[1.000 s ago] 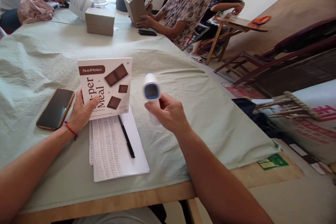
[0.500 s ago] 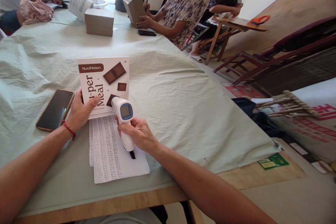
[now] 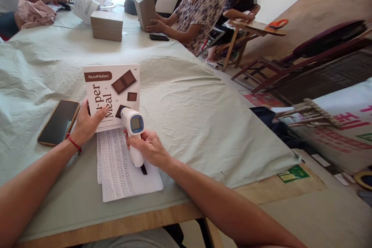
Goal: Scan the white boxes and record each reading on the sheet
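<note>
White box (image 3: pixel 112 99) lettered "NutriMotion" and "Meal" is clamped in left grip (image 3: pixel 87 123); right grip (image 3: pixel 150 148) clasps a thermometer (image 3: pixel 135 127).

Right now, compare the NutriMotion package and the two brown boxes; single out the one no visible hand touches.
The low brown box on the table: the left hand holds the NutriMotion package, and a co-worker's hand holds the tilted brown box.

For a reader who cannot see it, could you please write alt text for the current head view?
The left hand holds a NutriMotion package and the right hand a white thermometer-like device in front, above papers on a cloth-covered table. A phone lies at left; other people sit beyond.
</note>
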Demonstrator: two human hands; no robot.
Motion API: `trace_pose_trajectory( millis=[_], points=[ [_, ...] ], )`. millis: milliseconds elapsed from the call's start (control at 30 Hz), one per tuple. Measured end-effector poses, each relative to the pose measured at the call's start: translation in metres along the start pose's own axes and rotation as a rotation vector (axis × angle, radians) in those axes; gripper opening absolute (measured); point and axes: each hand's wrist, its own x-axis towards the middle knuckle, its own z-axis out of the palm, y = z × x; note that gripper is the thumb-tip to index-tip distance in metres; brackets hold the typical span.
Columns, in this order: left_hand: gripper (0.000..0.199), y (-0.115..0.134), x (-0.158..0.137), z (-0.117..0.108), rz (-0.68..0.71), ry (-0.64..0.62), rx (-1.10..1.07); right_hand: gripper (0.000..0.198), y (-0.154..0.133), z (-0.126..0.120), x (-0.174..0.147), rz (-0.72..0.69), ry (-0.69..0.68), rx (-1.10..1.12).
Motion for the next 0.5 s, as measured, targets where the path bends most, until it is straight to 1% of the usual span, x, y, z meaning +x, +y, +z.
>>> trace_pose_trajectory(
  millis=[133,267,367,433,500],
  points=[
    [0.049,0.003,-0.001,0.000,0.000,-0.015,0.052,0.028,-0.001,0.002,0.001,-0.012,-0.040,0.039],
    [0.047,0.005,0.000,-0.001,0.004,-0.024,0.067,0.027,-0.002,0.003,0.001,-0.009,-0.037,0.044],
    [0.048,0.004,0.001,-0.001,-0.012,-0.010,0.075,0.026,-0.006,0.001,-0.001,-0.035,-0.039,0.051],
    [0.050,0.004,0.001,-0.001,-0.026,0.003,0.103,0.026,-0.011,-0.002,-0.003,-0.074,0.001,0.036],
    [0.055,0.005,0.002,-0.001,-0.051,0.013,0.134,0.024,-0.017,-0.006,-0.004,-0.123,0.076,0.010]
  ],
)
